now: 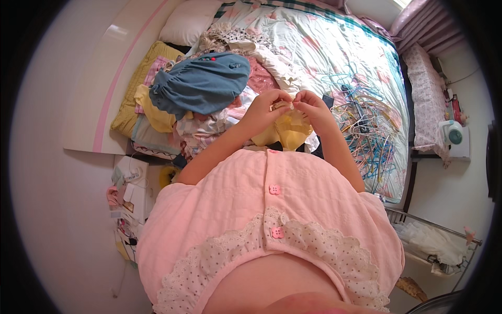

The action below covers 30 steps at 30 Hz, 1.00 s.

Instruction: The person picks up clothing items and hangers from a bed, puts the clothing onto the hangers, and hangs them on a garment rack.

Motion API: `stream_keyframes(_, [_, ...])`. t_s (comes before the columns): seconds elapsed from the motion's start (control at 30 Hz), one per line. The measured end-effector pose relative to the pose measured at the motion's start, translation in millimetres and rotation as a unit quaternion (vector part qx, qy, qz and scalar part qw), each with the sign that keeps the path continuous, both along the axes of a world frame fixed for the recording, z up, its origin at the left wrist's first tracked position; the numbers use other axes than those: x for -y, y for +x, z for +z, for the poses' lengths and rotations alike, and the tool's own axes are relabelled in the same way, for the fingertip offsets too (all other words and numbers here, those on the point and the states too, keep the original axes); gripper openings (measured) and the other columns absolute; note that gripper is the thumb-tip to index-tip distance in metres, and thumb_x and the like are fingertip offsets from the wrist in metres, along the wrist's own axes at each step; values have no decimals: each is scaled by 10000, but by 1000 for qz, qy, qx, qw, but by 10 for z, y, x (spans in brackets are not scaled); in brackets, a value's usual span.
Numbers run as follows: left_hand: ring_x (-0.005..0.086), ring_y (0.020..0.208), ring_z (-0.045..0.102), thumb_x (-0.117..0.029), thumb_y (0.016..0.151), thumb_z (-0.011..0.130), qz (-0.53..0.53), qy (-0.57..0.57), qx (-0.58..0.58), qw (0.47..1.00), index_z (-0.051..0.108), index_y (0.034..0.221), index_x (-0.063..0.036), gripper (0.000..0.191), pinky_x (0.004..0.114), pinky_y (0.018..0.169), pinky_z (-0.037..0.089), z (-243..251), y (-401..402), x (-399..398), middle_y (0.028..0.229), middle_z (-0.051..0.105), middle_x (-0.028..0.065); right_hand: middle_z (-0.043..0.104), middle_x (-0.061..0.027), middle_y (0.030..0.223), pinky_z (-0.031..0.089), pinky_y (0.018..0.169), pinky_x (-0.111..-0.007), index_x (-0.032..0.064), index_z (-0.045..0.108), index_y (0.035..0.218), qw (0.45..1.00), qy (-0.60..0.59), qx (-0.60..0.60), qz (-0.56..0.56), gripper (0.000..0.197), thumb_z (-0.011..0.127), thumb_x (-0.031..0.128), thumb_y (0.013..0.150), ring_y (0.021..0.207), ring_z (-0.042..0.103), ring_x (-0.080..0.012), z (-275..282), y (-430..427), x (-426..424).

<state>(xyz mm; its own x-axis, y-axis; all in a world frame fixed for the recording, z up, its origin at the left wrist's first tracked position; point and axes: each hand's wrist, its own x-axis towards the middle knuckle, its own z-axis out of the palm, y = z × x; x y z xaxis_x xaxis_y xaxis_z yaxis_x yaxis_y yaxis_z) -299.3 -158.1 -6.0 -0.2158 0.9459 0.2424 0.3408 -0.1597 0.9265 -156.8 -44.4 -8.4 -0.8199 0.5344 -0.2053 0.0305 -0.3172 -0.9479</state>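
In front of my chest, my left hand (268, 105) and my right hand (312, 109) come together with their fingertips pinched. Between them is the pale upper edge of a sheer yellow garment (292, 131), which hangs down toward my pink top (231, 184). My fingers partly cover that edge, so any small fastening there cannot be made out. Just left of my hands, a blue gathered garment (200, 86) with small red and green decorations lies on a heap of clothes. A reddish sparkly fabric (261, 76) shows beyond my left hand.
Several tangled hangers (364, 121) lie on the floral bedspread (313, 39) at my right. A white pillow (190, 21) and a mustard quilted cushion (131, 98) are at the left. A metal rack (435, 227) holding white tulle stands at the lower right.
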Motion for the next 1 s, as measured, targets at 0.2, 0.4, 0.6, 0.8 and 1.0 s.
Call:
stream_keyframes(0.2, [113, 809, 553, -44, 743, 631, 6, 1, -12, 1000, 589, 901, -8, 168, 239, 718, 439, 28, 21, -11, 889, 588, 42, 529, 43, 765, 338, 536, -149, 89, 506, 829, 998, -23, -52, 10, 118, 601, 82, 759, 657, 476, -19, -41, 0, -34])
stream_keyframes(0.4, [211, 742, 569, -48, 718, 644, 24, 178, -196, 964, 596, 885, -20, 175, 278, 659, 442, 29, -19, -18, 837, 582, 76, 521, 48, 761, 333, 533, -153, 93, 504, 830, 995, -75, -71, 20, 118, 595, 67, 760, 656, 470, -15, -23, 1, -33])
stream_keyframes(0.6, [229, 724, 564, -83, 739, 634, 46, 140, -165, 975, 579, 841, -11, 136, 287, 642, 439, 61, -29, -23, 826, 579, 92, 520, 37, 784, 373, 588, -170, 92, 500, 852, 997, -24, -43, 66, 131, 613, 96, 786, 696, 473, -25, -71, 34, -49])
stream_keyframes(0.8, [216, 717, 565, -110, 762, 618, 14, 70, -139, 988, 573, 878, -9, 160, 288, 648, 437, 72, -65, -22, 811, 580, 94, 528, 29, 803, 391, 601, -179, 72, 485, 929, 995, -4, -76, 65, 166, 601, 119, 819, 714, 486, -30, -5, 82, -112])
stream_keyframes(1.0, [193, 736, 571, -100, 769, 567, 9, 34, -61, 998, 576, 917, -9, 174, 296, 660, 438, -112, -53, -96, 812, 594, 92, 548, -2, 844, 413, 624, -202, 51, 482, 972, 998, 14, -55, 4, 200, 596, 120, 822, 734, 505, -53, -20, 76, -121])
